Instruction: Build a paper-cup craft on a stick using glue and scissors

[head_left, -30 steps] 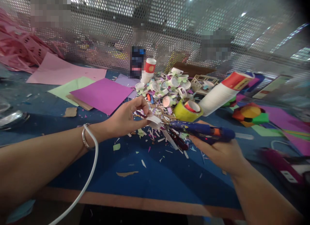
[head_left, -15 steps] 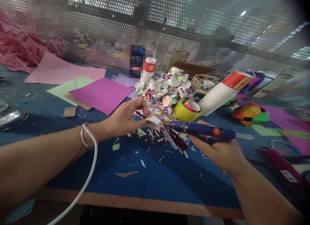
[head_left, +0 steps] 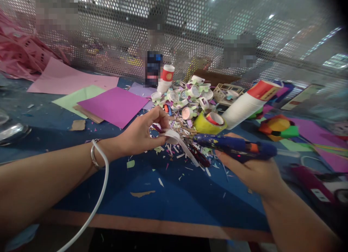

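My left hand (head_left: 145, 130) pinches a small white paper piece (head_left: 172, 135) between thumb and fingertips; a white strip (head_left: 189, 153) trails from it down to the right. My right hand (head_left: 252, 168) is wrapped round a blue hot glue gun (head_left: 231, 145), its nozzle pointing left, a little apart from the white paper. A clear glue stick (head_left: 288, 153) sticks out of the gun's back end. Dark red scissor handles (head_left: 199, 156) lie on the table beneath the gun. A white cable (head_left: 104, 183) hangs by my left wrist.
Behind my hands lies a heap of small white paper-cup pieces (head_left: 194, 92) amid scraps. A yellow tape roll (head_left: 202, 124) and stacked paper cups (head_left: 244, 105) stand to the right. Purple paper (head_left: 115, 105) lies left, a magenta device (head_left: 312, 179) far right. Perforated metal screen (head_left: 187, 34) behind.
My right hand has drawn the glue gun to the right, so its nozzle is farther from the white paper. My left hand has barely moved.
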Demonstrator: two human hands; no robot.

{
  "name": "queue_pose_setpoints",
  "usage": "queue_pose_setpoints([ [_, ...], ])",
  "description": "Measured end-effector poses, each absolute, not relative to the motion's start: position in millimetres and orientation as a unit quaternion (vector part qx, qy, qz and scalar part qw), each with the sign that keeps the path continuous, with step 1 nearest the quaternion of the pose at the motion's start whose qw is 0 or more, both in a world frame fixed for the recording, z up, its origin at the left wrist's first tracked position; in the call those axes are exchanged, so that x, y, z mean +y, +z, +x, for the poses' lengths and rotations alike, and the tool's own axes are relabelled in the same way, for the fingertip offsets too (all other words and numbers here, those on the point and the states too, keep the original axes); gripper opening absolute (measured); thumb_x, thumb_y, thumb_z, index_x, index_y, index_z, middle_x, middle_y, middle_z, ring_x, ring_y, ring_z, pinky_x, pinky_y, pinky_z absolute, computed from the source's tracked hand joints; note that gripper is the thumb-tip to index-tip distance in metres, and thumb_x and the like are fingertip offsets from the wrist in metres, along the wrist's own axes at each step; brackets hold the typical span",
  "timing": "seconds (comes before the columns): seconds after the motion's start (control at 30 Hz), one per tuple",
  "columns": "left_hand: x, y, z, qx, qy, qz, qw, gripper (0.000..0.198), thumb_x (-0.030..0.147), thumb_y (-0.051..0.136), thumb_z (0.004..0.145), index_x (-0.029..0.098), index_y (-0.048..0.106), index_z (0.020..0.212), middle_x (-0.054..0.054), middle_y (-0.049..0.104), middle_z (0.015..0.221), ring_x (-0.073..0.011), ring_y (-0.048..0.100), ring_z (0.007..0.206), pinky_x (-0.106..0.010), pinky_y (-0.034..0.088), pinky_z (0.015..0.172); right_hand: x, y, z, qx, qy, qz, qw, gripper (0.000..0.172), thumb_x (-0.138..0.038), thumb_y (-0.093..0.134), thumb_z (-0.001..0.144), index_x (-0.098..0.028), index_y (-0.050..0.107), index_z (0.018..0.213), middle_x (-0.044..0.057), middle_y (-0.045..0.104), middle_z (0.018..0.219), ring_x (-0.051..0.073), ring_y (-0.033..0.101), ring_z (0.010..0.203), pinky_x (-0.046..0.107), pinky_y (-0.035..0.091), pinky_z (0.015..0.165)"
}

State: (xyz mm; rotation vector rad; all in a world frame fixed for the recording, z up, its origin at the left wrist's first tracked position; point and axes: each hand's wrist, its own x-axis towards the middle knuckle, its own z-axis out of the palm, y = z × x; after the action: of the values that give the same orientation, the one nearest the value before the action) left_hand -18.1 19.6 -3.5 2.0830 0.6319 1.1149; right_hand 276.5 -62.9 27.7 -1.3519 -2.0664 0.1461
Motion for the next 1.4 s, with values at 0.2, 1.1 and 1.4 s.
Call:
queue_pose_setpoints([
  [0.2, 17.5, -6.2, -18.3, 0.228, 0.406, 0.826, 0.316, 0.033, 0.014, 0.069, 0.078, 0.023, 0.051, 0.104, -0.001, 0.064, 0.091, -0.0166, 0.063, 0.086, -0.032, 0.053, 0.076, -61.0, 34.9, 268.9, -0.807, 0.106, -0.496, 0.302, 0.011, -0.024, 0.063, 0.09, -0.026, 0.058, 0.08, -0.005, 0.055, 0.067, 0.014, 0.056, 0.058, 0.026, 0.051, 0.054],
  [1.1, 11.0, 4.9, -16.5, 0.22, 0.389, 0.848, 0.284, 0.028, 0.008, 0.061, 0.075, 0.022, 0.054, 0.098, -0.001, 0.066, 0.092, -0.0142, 0.063, 0.082, -0.029, 0.053, 0.074, -58.6, 30.6, 269.4, -0.808, 0.137, -0.507, 0.268, 0.012, -0.026, 0.061, 0.091, -0.024, 0.057, 0.08, -0.004, 0.057, 0.068, 0.015, 0.057, 0.062, 0.027, 0.048, 0.057],
  [1.4, 8.5, 4.0, -19.4, 0.225, 0.442, 0.849, 0.184, 0.027, 0.006, 0.063, 0.076, 0.024, 0.056, 0.096, -0.001, 0.066, 0.091, -0.0173, 0.061, 0.084, -0.038, 0.05, 0.08, -59.7, 32.8, 273.5, -0.791, 0.087, -0.531, 0.291, 0.011, -0.032, 0.064, 0.088, -0.025, 0.062, 0.081, -0.004, 0.06, 0.067, 0.016, 0.058, 0.059, 0.029, 0.051, 0.056],
])
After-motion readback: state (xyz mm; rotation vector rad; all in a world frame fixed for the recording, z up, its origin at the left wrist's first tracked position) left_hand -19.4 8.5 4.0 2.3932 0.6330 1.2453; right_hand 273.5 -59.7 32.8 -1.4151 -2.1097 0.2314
